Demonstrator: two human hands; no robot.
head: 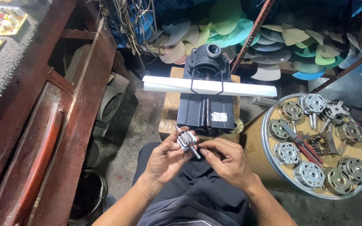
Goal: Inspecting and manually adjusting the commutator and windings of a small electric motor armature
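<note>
A small silver motor rotor [186, 140] with a thin steel shaft sits between both hands above my lap. My left hand [166, 158] grips the rotor's ribbed body with thumb and fingers. My right hand [225, 160] pinches the lower end of the shaft with its fingertips. Just beyond the hands stands a black metal press-like tool [206, 106] on a wooden block [169, 113], with a white tube [208, 87] clipped across it.
A round metal tray [269, 161] at the right holds several fan motors and red-handled pliers [303, 144]. Fan blades [231, 23] are stacked at the back. A dark red wooden bench [63, 125] runs along the left, a black bucket [89, 194] beside it.
</note>
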